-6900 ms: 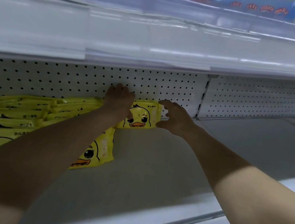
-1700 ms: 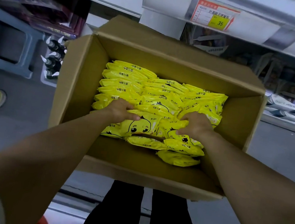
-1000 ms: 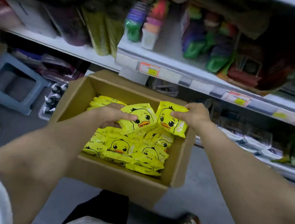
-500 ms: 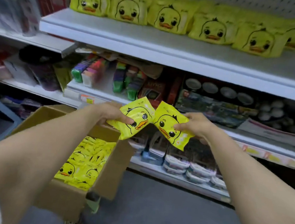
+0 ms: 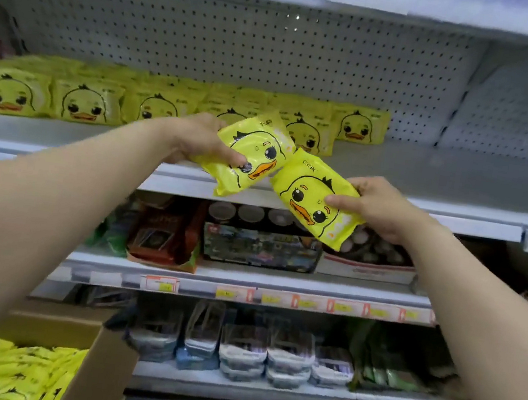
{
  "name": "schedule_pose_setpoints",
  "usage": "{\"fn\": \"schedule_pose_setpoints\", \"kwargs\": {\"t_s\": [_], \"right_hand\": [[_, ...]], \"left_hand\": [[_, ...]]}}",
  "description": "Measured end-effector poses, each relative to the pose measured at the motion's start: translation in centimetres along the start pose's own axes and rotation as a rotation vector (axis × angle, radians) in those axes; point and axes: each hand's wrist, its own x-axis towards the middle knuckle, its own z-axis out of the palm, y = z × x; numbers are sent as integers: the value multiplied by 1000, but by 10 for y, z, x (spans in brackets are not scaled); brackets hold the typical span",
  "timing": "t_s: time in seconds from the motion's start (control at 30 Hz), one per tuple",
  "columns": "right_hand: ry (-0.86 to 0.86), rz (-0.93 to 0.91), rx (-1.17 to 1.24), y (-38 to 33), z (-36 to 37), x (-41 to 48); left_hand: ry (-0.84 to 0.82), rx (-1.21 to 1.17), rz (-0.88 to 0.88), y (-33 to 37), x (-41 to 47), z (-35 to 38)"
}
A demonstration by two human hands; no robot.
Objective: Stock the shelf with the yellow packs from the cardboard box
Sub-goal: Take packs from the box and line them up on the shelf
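My left hand [image 5: 193,137] grips one yellow duck-face pack [image 5: 251,152], tilted, in front of the grey shelf's front edge [image 5: 424,205]. My right hand [image 5: 377,207] grips a second yellow pack [image 5: 315,198], tilted the other way, slightly lower and to the right. The two packs nearly touch at their corners. A row of yellow packs [image 5: 174,106] stands on the shelf against the pegboard, from the far left to just past the middle. The cardboard box [image 5: 96,369] with several more yellow packs [image 5: 18,372] sits at the bottom left.
The shelf's right part [image 5: 463,173] beside the last pack is bare. A pegboard back wall [image 5: 244,41] rises behind the row. Lower shelves hold boxed goods [image 5: 259,246], a red bag [image 5: 163,229] and stacked clear trays [image 5: 255,351]. Price tags line the edge [image 5: 276,298].
Both hands lifted one pack each out of the box and raised them up to the level of the stocked shelf. My view swung from the box up to the shelf.
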Motion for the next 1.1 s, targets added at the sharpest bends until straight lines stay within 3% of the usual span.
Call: {"fn": "schedule_pose_setpoints", "kwargs": {"t_s": [0.13,0.43,0.53,0.73,1.1], "right_hand": [[52,-23,3,1,-58,21],[150,3,-367,26,-157,69],[134,17,-365,34,-173,76],[106,93,-333,50,-207,97],[57,4,-307,62,-228,155]], "left_hand": [[-11,100,62,46,63,3],[-75,372,339,151,191,51],[-125,495,385,167,232,71],[-110,653,441,178,307,100],[29,835,409,162,364,116]]}}
